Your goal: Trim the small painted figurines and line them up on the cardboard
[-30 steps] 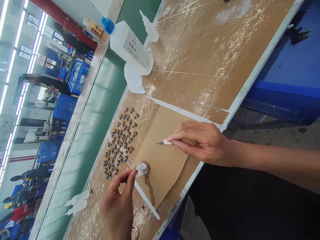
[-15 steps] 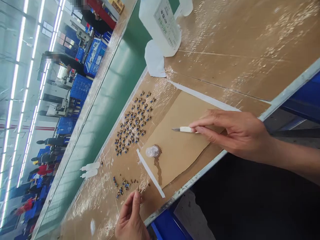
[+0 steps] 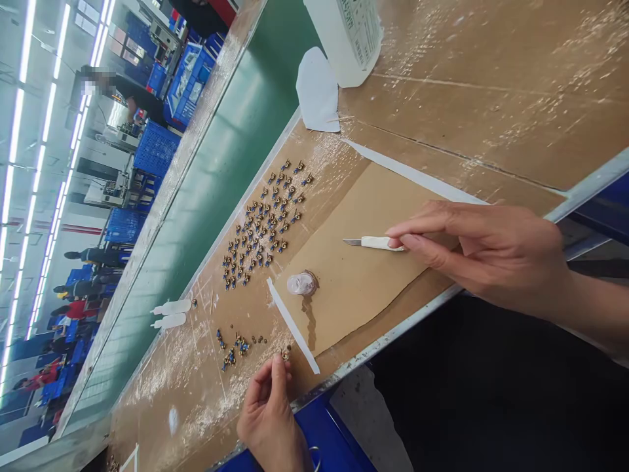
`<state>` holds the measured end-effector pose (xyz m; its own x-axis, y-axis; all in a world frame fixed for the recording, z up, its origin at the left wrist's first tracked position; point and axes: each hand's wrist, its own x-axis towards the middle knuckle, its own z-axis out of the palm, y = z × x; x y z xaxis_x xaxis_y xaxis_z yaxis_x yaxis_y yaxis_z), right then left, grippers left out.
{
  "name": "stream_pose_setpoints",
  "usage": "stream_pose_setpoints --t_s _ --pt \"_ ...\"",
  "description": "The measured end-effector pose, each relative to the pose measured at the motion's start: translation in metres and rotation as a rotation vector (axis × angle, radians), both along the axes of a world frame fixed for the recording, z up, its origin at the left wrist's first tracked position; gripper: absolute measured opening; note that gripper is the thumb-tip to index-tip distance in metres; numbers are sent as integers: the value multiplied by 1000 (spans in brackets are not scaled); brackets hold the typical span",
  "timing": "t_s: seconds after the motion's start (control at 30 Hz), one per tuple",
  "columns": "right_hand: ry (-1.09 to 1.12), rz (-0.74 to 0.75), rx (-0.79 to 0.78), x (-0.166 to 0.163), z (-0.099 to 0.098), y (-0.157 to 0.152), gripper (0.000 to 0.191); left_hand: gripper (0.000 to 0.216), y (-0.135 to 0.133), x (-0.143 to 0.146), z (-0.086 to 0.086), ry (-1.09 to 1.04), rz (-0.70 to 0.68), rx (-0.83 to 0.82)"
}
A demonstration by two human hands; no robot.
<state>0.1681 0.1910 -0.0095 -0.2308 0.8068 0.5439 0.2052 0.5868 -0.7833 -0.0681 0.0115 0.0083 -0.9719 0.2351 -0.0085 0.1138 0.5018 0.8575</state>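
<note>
My right hand [image 3: 484,252] rests on a sheet of brown cardboard [image 3: 358,275] and pinches a small white-handled blade [image 3: 373,243] whose tip points left. My left hand [image 3: 270,413] is at the near bench edge, thumb and forefinger pinched over a tiny brown part [image 3: 285,356]. Several small blue-and-gold parts [image 3: 263,226] stand in rows left of the cardboard. A smaller loose group of parts [image 3: 234,346] lies near my left hand. A clear round cap [image 3: 301,284] sits on the cardboard between my hands.
A white glue bottle [image 3: 351,36] stands at the top, with a white paper scrap [image 3: 318,92] beside it. Two white nozzle tips [image 3: 170,313] lie by the green conveyor belt [image 3: 216,177]. Blue crates and other people are in the far background.
My left hand has left the clear cap and moved down to the near bench edge by the loose parts. The view shifted, and my right hand keeps hold of the blade.
</note>
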Motion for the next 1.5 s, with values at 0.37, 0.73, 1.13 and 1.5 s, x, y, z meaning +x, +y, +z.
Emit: stream_pose_setpoints --t_s 0.37,0.73,1.13,1.5 --pt "26 32 -17 0 -1 2 18 25 5 5 1 64 -8 -105" --pt "-20 23 -79 1 3 0 17 24 9 9 5 93 -3 -145" --pt "23 42 -41 1 1 0 18 25 6 7 2 120 -56 -150" --pt "33 27 -24 1 1 1 17 30 1 -4 -1 257 -134 -363"
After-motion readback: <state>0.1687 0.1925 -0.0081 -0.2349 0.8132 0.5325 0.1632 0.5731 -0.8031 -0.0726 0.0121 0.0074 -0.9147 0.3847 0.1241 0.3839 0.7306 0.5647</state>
